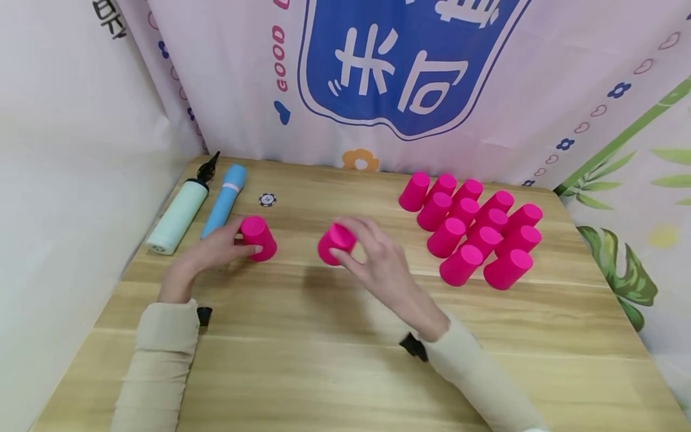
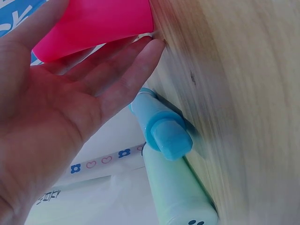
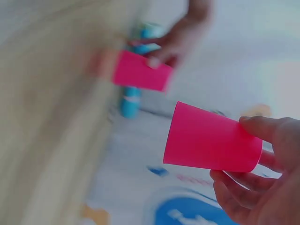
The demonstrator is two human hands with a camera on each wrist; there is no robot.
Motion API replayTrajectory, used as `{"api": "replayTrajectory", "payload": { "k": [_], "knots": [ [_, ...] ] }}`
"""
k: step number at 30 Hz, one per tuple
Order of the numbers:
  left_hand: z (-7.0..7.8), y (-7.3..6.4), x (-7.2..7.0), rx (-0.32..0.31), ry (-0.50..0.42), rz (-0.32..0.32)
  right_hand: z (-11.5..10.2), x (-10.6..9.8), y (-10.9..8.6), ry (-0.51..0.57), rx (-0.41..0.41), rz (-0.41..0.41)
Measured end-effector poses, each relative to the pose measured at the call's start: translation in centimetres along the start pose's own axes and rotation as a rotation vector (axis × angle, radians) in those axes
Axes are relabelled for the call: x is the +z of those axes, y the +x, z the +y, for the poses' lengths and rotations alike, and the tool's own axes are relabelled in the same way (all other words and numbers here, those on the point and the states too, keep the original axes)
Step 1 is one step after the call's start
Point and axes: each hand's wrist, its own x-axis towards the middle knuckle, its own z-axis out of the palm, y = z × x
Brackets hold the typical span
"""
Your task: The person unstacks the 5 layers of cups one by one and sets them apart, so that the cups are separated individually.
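My left hand [image 1: 216, 246] holds a pink paper cup [image 1: 259, 239] by its side, thumb in front and fingers behind. That cup stands upside down on the table. In the left wrist view, the fingers [image 2: 126, 70] stretch along the side of the cup [image 2: 103, 28]. To its right, my right hand [image 1: 380, 258] pinches a second pink cup [image 1: 329, 245] between thumb and fingers. This cup hangs above the table, with its shadow below; the right wrist view shows the grip near the narrow end of the cup [image 3: 211, 140].
Several upside-down pink cups [image 1: 446, 237] stand in rows on the right of the wooden table [image 1: 291, 372]. At the left lie a pale green pump [image 1: 180, 216] and a blue tube-shaped object [image 1: 222, 201]. A round chip [image 1: 267, 199] lies near them. A printed curtain [image 1: 237, 78] hangs behind.
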Motion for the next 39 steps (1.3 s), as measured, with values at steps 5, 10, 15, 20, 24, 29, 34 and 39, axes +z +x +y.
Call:
{"api": "replayTrajectory", "payload": {
  "k": [5,10,15,20,24,29,34,39],
  "knots": [
    [0.0,-0.2,0.0,0.025,0.0,0.009,0.2,-6.7,-2.4,-0.012,-0.043,0.184],
    [-0.1,-0.2,0.1,0.051,0.003,0.022,1.2,-12.5,-5.0,-0.115,0.014,0.32],
    [-0.1,-0.1,0.4,0.055,0.006,0.03,2.5,-16.4,-8.0,-0.186,0.105,0.428],
    [-0.1,-0.3,0.6,0.053,0.01,0.032,3.7,-18.2,-10.9,-0.205,0.187,0.486],
    [-0.2,-0.5,0.5,0.047,0.021,0.04,5.1,-18.4,-12.9,-0.268,0.27,0.452],
    [-0.4,-0.9,0.5,0.055,0.018,0.049,6.0,-17.6,-15.3,-0.322,0.392,0.385],
    [-0.6,-1.3,0.6,0.063,0.014,0.05,7.1,-15.5,-16.7,-0.331,0.461,0.28],
    [-0.5,-1.3,0.8,0.066,0.009,0.065,9.2,-14.2,-17.3,-0.371,0.482,0.221]
  ]
}}
